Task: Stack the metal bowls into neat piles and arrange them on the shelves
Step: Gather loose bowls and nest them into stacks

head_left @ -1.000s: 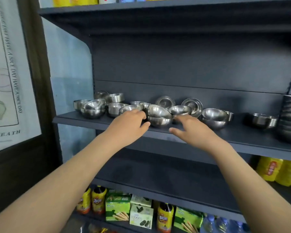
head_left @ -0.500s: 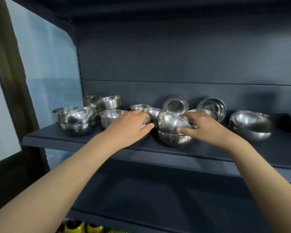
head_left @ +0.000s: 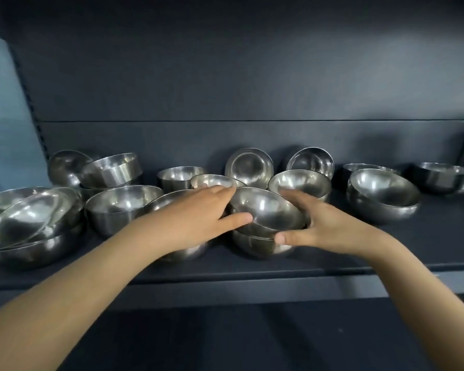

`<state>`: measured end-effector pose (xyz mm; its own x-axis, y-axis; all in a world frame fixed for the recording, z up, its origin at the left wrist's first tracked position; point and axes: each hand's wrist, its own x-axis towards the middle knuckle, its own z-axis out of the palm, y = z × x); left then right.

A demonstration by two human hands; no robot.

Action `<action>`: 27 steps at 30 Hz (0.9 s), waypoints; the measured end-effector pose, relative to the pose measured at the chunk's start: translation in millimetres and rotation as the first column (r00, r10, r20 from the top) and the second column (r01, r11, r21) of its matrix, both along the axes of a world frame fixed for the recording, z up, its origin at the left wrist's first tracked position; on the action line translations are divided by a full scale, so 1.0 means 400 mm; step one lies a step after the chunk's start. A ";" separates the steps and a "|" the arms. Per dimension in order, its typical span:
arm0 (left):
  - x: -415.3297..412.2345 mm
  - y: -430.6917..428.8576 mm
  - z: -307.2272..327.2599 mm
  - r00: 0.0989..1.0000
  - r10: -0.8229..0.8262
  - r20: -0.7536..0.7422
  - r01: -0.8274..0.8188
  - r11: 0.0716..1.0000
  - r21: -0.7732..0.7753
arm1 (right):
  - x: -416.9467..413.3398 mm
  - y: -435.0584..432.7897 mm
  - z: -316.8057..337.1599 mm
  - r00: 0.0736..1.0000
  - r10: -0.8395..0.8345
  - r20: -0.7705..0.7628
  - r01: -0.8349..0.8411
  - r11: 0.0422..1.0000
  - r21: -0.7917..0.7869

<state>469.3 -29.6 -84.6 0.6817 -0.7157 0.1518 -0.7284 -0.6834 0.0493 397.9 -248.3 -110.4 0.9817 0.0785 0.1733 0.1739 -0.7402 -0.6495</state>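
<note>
The tilted bowl (head_left: 265, 210) is sitting crooked in a lower bowl (head_left: 257, 246) on the shelf (head_left: 332, 263), the right hand (head_left: 324, 228) curling thumb and fingers round it, the left hand (head_left: 198, 218) pressing nearly straight fingers against its rim; most other bowls (head_left: 118, 207) are lying loose, so piling is barely starting

Dim overall: the dark back panel (head_left: 225, 76) soaks up most of the light. Soft source from front and above, with a brighter patch on the panel centre right and corners falling to near black. Metal bowls (head_left: 265, 210) carry small glints and smeared reflections. Slightly soft throughout. Wide-angle bows the shelf (head_left: 279, 285) edge and stretches the lower corners. Pale wall (head_left: 6, 116) at left is brightest.
</note>
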 end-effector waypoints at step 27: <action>0.006 -0.066 0.025 0.979 -0.202 -0.037 0.193 0.966 -0.171 | -0.046 -0.075 0.010 0.985 -0.127 0.113 0.095 0.962 0.256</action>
